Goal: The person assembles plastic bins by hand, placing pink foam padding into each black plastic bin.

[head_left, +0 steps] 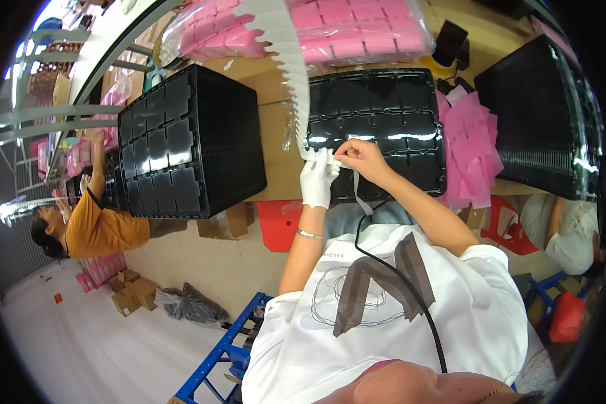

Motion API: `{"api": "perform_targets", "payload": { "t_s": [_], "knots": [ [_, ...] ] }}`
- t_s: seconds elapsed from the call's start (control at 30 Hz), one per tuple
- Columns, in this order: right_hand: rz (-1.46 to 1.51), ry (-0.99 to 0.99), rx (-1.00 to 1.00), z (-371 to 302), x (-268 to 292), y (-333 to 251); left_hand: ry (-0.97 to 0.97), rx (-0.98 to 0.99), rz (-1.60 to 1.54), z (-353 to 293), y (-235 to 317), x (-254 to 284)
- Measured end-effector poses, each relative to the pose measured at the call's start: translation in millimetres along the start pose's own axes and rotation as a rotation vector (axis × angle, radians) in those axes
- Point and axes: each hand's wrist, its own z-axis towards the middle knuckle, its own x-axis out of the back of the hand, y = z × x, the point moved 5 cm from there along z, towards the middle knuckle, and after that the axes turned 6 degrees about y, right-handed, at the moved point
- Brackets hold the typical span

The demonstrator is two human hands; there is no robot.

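Head view: the bare right hand (360, 158) pinches the white strip (293, 74) beside the gloved left hand's (318, 178) bunched, gripping fingers; a tail (359, 192) hangs below them (probably the finished part), the long run beyond seemingly left.

White serrated strip (287, 57) runs off top edge. White scrap (343, 160) in right hand (365, 159): too small to identify. Middle pink pack (363, 30): top cut off.

Small dark lettering (333, 256) is running along the left edge of the white T-shirt (390, 343), beside a large grey-brown graphic (349, 303)
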Motion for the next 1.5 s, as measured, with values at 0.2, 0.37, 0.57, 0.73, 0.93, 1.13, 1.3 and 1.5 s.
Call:
{"api": "perform_targets", "payload": {
  "t_s": [0.2,0.37,0.57,0.73,0.93,1.13,1.3,1.5],
  "knots": [
    [-0.061,0.189,0.229,9,83,-29,0.034,-0.016,0.048,3,-8,-11],
    [-0.582,0.579,0.178,81,243,18,0.043,-0.022,0.132,8,-19,-8],
    [-0.858,0.482,0.18,107,246,29,0.07,-0.075,0.171,14,-23,4],
    [-0.889,0.58,0.371,112,254,38,0.091,-0.065,0.173,25,-24,13],
    [-0.928,0.55,0.283,119,255,42,0.072,-0.092,0.097,28,-25,23],
    [-0.897,0.534,0.315,113,257,35,0.059,-0.096,0.105,25,-21,17],
    [-0.702,0.262,0.12,94,248,34,0.062,-0.033,0.178,19,-25,16],
    [0.748,0.027,-0.086,37,159,26,-0.007,-0.039,0.023,1,-28,-10]
  ]
}}
